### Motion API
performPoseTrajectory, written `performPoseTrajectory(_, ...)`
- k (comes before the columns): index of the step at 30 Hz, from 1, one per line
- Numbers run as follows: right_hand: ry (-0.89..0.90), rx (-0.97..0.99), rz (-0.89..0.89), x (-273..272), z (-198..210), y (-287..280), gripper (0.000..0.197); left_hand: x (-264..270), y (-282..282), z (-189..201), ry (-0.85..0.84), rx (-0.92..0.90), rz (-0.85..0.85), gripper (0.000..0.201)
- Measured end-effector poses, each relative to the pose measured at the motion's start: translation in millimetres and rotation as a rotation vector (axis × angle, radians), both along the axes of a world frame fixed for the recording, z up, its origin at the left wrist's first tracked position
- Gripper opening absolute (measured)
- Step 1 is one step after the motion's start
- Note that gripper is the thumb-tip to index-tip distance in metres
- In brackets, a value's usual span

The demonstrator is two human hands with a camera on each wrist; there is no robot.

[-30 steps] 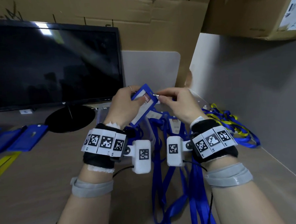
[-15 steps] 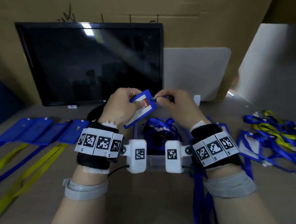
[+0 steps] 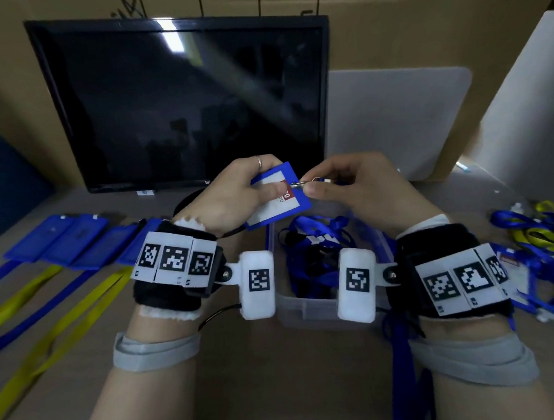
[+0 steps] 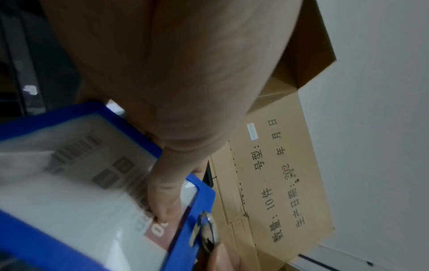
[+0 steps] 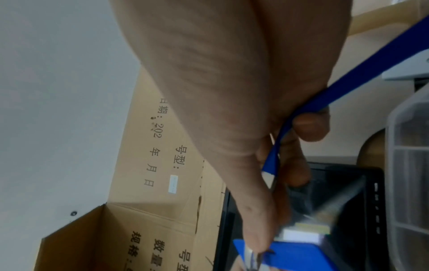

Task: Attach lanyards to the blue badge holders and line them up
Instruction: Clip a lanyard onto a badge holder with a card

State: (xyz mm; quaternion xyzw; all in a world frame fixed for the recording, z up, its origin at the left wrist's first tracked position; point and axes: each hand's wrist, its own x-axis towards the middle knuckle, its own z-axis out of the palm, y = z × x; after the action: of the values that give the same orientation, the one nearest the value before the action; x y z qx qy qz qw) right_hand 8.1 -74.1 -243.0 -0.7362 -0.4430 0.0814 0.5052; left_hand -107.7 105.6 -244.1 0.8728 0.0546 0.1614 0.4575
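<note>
My left hand (image 3: 236,192) grips a blue badge holder (image 3: 296,197) with a white and red card, held up above the clear box; the thumb presses its face (image 4: 162,201). My right hand (image 3: 335,190) pinches the metal clip (image 3: 300,184) of a blue lanyard (image 5: 362,73) against the holder's top edge. The clip sits at the holder's slot (image 4: 209,232). The lanyard strap runs under my right palm and hangs down past the wrist (image 3: 402,363). A row of blue holders (image 3: 68,240) with blue and yellow lanyards (image 3: 47,315) lies on the table at left.
A clear plastic box (image 3: 306,304) with tangled blue lanyards stands below my hands. A heap of blue and yellow lanyards (image 3: 540,237) lies at right. A dark monitor (image 3: 183,99) stands behind, with cardboard boxes (image 4: 278,183) and a white panel (image 3: 393,123) around it.
The view has swung left, bringing the lined-up holders into sight. Both hands stay together at the holder's top edge, with the clip still pinched there.
</note>
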Motion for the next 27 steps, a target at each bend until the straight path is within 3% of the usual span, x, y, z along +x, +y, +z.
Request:
performPoseTrajectory(2,0.053,0.042,-0.019,-2,0,1,0.004,-1,-2,0,-0.01,-0.029,-0.01,0.005)
performPoseTrajectory(7,0.084,0.16,-0.203,-6,-1,9,0.011,0,-14,6,-0.086,-0.04,0.054,0.034)
performPoseTrajectory(12,0.056,0.066,-0.202,-8,0,8,0.018,6,-20,0,-0.113,-0.019,0.05,0.006)
performPoseTrajectory(15,0.096,0.056,-0.214,-9,-2,9,0.023,7,-19,-2,-0.096,-0.001,0.058,0.009)
performPoseTrajectory(17,0.107,0.034,-0.234,-6,-3,7,0.023,8,-16,-4,-0.063,0.02,0.127,0.013)
performPoseTrajectory(22,0.09,-0.005,-0.36,11,-6,-5,0.012,7,3,-8,-0.003,0.039,0.508,0.021)
performPoseTrajectory(27,0.199,0.045,-0.509,28,-11,-18,0.006,3,13,-9,0.075,-0.021,0.589,0.021)
